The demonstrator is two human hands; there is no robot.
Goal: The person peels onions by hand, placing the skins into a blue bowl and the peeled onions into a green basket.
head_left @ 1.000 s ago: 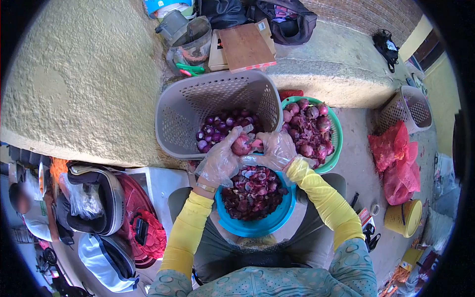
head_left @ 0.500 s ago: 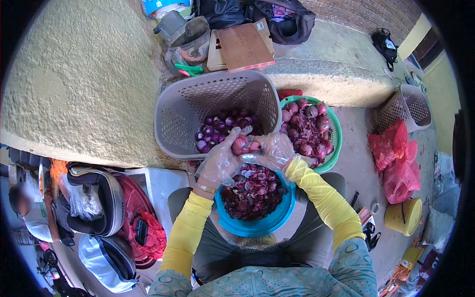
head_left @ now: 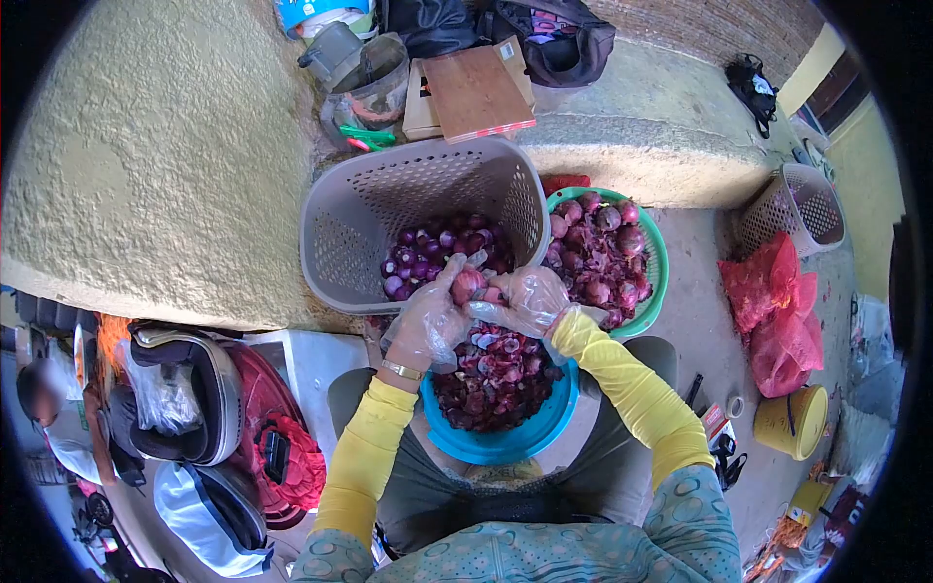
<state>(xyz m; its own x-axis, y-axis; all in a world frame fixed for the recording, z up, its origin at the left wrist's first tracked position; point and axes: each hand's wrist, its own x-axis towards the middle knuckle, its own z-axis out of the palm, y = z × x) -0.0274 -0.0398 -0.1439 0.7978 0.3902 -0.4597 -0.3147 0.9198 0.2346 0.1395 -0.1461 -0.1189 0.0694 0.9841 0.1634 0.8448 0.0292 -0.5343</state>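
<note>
My left hand (head_left: 433, 319), in a clear plastic glove, is closed around a red onion (head_left: 467, 286). My right hand (head_left: 532, 297), gloved the same way, is curled against the onion's right side; whatever is in its fingers is hidden. Both hands are above a blue basin (head_left: 502, 450) full of dark red onion skins (head_left: 494, 379). Just beyond them, a grey perforated basket (head_left: 360, 199) holds shiny peeled purple onions (head_left: 425, 255). To the right, a green basket (head_left: 657, 282) contains unpeeled onions (head_left: 630, 240) and loose skins.
A brown board (head_left: 479, 92) lies on a box by the ledge behind the grey basket. Red mesh sacks (head_left: 775, 316), a yellow bucket (head_left: 792, 424) and another basket (head_left: 792, 214) are on the right. Bags (head_left: 209, 515) and a person (head_left: 73, 418) are on the left.
Both hands stay together over the basin with the onion between them. The fingers shift slightly around it, and the whole view moves a little to the left.
</note>
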